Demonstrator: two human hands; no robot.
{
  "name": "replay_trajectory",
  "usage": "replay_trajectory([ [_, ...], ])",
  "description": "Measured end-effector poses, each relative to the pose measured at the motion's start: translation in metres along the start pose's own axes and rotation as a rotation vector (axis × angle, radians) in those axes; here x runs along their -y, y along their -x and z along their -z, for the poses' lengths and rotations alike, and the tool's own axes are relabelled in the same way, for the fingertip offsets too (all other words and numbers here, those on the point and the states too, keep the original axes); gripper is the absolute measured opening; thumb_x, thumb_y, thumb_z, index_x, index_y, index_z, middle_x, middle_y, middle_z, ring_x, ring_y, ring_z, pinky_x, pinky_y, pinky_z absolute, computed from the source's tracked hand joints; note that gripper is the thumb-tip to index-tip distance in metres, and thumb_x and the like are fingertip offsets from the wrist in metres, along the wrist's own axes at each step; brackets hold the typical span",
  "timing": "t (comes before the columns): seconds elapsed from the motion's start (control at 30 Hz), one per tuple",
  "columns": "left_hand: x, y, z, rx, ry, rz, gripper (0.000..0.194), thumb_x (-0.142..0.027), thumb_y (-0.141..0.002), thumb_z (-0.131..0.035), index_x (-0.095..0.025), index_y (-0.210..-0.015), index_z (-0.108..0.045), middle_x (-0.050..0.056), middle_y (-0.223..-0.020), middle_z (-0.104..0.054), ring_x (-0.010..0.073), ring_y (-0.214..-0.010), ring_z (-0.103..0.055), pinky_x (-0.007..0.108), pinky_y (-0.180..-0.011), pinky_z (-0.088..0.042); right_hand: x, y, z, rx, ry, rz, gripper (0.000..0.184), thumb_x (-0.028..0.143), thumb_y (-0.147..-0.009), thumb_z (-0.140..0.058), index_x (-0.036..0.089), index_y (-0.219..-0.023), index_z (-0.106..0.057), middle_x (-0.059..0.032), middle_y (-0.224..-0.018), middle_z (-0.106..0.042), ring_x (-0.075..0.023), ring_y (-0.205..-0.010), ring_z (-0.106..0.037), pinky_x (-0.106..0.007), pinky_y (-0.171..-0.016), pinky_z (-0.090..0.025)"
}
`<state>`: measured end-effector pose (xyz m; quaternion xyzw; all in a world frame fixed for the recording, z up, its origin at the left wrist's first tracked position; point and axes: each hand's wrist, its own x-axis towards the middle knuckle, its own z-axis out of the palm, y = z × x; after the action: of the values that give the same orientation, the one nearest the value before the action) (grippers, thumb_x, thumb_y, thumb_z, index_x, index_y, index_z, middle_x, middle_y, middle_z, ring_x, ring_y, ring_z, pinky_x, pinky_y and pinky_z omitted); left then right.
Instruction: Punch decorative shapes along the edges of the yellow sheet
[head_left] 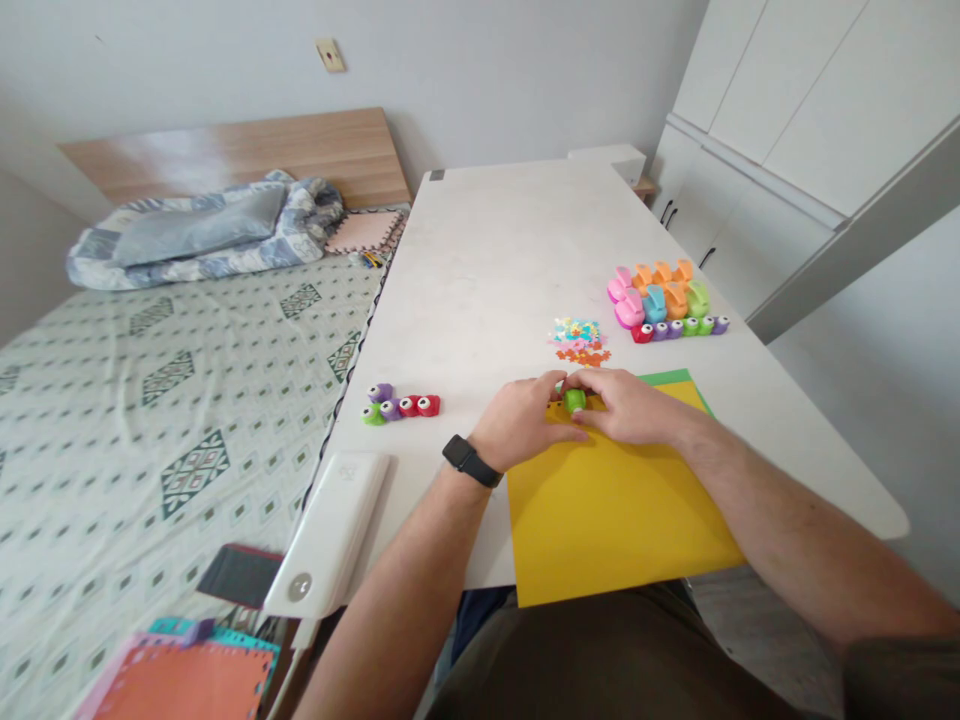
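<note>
Head view: both hands meet on a small green punch (574, 401) at the far edge of a yellow sheet (615, 510) on the white table (487, 260); left hand (525, 425) presses at the punch's 8 o'clock, right hand (626, 408) covers its 3 o'clock, fingers closed round it, equally near; sheet's long axis runs 12 to 6; spare punches (401, 406) at 9 o'clock, cut-outs (579, 342) at 12.
</note>
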<state>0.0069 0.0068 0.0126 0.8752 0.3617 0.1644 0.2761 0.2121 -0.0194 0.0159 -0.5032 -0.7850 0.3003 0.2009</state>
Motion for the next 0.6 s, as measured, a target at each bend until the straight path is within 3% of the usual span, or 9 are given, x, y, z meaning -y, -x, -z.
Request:
replay_trajectory([
  [0.17,0.005,0.001,-0.001,-0.015,-0.028,0.090,0.056,-0.042,-0.081,-0.075,-0.020,-0.129,-0.056,0.008,-0.107,-0.075,0.0258,-0.103,-0.071,0.035,-0.088,-0.054,-0.003,0.002,0.006,-0.021,-0.023,-0.012,0.033,0.025,-0.084,-0.067,0.023,-0.117,-0.066,-0.0052,-0.107,-0.073,-0.0226,-0.094,-0.066,-0.034,-0.085,-0.048],
  [0.4,0.006,0.003,0.000,-0.011,-0.003,0.106,0.039,-0.033,-0.084,-0.070,-0.022,-0.120,-0.062,0.006,-0.107,-0.076,0.0229,-0.104,-0.071,0.033,-0.088,-0.055,-0.008,0.000,0.012,-0.173,-0.123,-0.109,0.032,0.038,-0.090,-0.062,0.021,-0.116,-0.066,-0.0038,-0.098,-0.071,-0.0205,-0.085,-0.062,-0.032,-0.080,-0.047],
  [0.5,0.007,0.003,0.002,-0.008,0.001,0.108,0.037,-0.033,-0.084,-0.070,-0.022,-0.119,-0.063,0.006,-0.106,-0.076,0.0226,-0.103,-0.072,0.033,-0.087,-0.056,-0.008,-0.001,0.012,-0.188,-0.246,-0.137,0.029,0.045,-0.093,-0.057,0.021,-0.106,-0.066,-0.0017,-0.089,-0.068,-0.0187,-0.081,-0.060,-0.030,-0.074,-0.046],
  [0.6,0.006,0.005,0.006,-0.018,0.013,0.114,0.037,-0.035,-0.084,-0.069,-0.021,-0.118,-0.064,0.005,-0.104,-0.076,0.0217,-0.100,-0.072,0.032,-0.086,-0.056,-0.009,-0.003,0.012,-0.199,-0.433,-0.142,0.033,0.049,-0.095,-0.054,0.020,-0.101,-0.067,-0.0031,-0.095,-0.069,-0.0190,-0.088,-0.061,-0.030,-0.080,-0.047],
])
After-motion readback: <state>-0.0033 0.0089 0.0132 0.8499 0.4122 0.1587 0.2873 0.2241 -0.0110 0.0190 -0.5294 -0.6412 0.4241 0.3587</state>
